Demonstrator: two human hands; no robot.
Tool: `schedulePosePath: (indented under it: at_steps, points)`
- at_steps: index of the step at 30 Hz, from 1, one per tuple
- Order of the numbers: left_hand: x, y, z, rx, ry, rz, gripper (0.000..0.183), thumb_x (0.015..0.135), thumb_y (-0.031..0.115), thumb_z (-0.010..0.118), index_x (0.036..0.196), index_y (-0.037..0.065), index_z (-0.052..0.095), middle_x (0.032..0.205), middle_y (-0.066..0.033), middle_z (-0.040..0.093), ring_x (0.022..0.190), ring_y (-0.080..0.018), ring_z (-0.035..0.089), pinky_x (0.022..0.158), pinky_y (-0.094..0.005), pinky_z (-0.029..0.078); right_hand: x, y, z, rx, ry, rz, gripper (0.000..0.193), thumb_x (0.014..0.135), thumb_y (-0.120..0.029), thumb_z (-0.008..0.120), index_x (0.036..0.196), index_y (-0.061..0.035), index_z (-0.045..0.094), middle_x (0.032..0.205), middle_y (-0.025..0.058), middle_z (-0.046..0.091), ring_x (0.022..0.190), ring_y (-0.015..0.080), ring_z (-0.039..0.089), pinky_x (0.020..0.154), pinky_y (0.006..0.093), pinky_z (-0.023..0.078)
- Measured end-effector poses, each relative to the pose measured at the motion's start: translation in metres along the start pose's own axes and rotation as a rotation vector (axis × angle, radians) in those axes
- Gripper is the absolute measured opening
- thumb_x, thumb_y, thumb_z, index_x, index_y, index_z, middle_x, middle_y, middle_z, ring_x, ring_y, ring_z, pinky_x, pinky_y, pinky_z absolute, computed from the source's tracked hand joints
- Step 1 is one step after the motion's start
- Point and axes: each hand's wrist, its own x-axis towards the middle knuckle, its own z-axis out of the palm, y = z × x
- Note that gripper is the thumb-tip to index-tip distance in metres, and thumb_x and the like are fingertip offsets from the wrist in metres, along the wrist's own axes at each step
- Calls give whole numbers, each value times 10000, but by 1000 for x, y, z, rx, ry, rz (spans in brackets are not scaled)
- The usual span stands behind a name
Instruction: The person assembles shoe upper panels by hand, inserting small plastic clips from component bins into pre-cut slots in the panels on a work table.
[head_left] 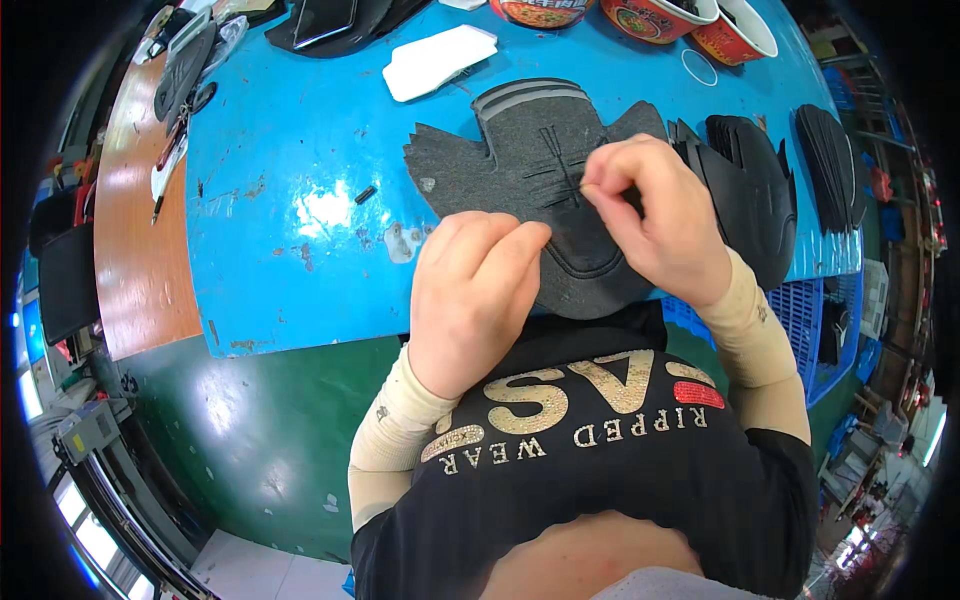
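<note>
Dark grey felt-like pieces [455, 165], cut like shoe uppers, lie stacked at the table's front edge. A black stitched panel [580, 240] with a curved seam shows at the near part of the top piece. Thin black cords [562, 160] lie crossed and loose over its middle. My right hand [665, 215] is just above these cords, thumb and forefinger pinched; what is between the fingertips is too small to tell. Over the near left side of the stack my left hand [470, 295] has its fingers curled together, and their tips are hidden.
Black cut pieces [745, 185] are stacked to the right, with more [830, 165] beyond. White pads [440, 62] and paper bowls [650, 18] stand at the back. A small black tube-like bit [366, 195] lies left on the blue table [270, 270]. A blue crate [800, 330] is below right.
</note>
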Motion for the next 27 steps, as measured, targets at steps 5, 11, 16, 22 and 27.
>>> schedulePosePath:
  at_steps: [5, 11, 16, 22, 27]
  points:
    - [-5, -2, 2, 17, -9, -27, 312, 685, -42, 711, 980, 39, 652, 877, -82, 616, 835, -268, 597, 732, -365, 496, 7, 7, 8, -79, -93, -132, 245, 742, 49, 636, 916, -58, 499, 808, 43, 562, 761, 251, 562, 712, 364, 419]
    - [3, 6, 0, 45, -57, -60, 304, 712, -71, 687, 1001, 19, 656, 886, -90, 632, 814, -264, 602, 714, -356, 490, 8, 4, 10, -128, -128, -100, 209, 764, 16, 621, 916, -70, 506, 799, 43, 563, 743, 250, 558, 705, 355, 417]
    - [17, 14, 0, 317, -288, -58, 378, 719, -16, 661, 1097, -23, 653, 856, -95, 571, 763, -264, 542, 698, -356, 469, 10, 4, 9, -120, -144, -75, 200, 758, 13, 631, 929, -61, 560, 809, 56, 601, 767, 258, 578, 718, 356, 440]
    - [17, 9, 5, 339, -222, -14, 355, 709, 61, 646, 1055, -17, 660, 786, -58, 504, 748, -213, 522, 657, -323, 450, -4, 11, -1, -213, 85, -33, 201, 723, -2, 660, 902, -84, 702, 966, 49, 653, 883, 265, 594, 800, 354, 459]
    - [18, 13, 1, 276, -277, -98, 387, 711, -35, 638, 1097, -29, 647, 856, -113, 568, 771, -279, 543, 701, -375, 465, -9, 6, 10, -307, -4, -66, 212, 704, -36, 669, 896, -107, 723, 1028, 7, 632, 995, 224, 554, 824, 378, 410]
